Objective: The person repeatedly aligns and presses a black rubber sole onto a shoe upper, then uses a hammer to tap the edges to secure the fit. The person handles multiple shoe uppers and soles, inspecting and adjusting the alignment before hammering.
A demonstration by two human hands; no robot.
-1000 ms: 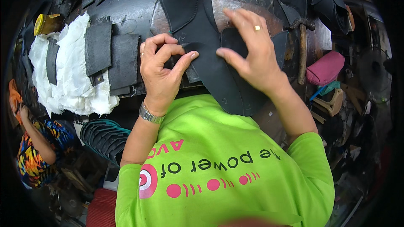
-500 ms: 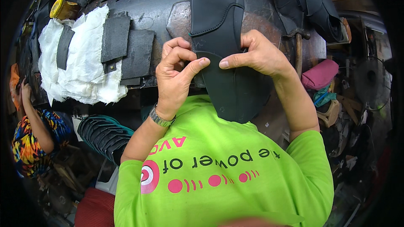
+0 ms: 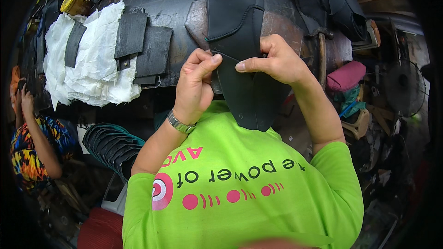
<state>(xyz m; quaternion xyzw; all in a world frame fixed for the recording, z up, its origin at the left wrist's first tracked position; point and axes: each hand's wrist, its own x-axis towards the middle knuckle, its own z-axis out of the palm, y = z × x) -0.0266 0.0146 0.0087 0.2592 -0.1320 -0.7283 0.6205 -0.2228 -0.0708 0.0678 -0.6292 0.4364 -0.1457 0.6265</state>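
A black shoe upper (image 3: 235, 27) with a curved stitched seam lies partly on the dark worktable, its lower end hanging over the near edge toward my chest. My left hand (image 3: 196, 80), with a metal watch at the wrist, pinches the upper's left edge between thumb and fingers. On the opposite side my right hand (image 3: 279, 60) grips it, thumb lying across the top and the other fingers hidden underneath. Between the two thumbs the material creases along a line.
White cloth (image 3: 92, 60) and dark grey rectangular pieces (image 3: 154, 50) lie on the left, below a yellow-lidded jar (image 3: 75, 3). More black uppers (image 3: 318, 0) and a hammer (image 3: 322, 55) are at right. Stacked black pieces (image 3: 113, 145) stand lower left, near another person's arm (image 3: 41, 143).
My left thumb and fingers have moved up and closed on the upper's edge. The upper's hanging lower end now looks narrower. The right hand has barely shifted.
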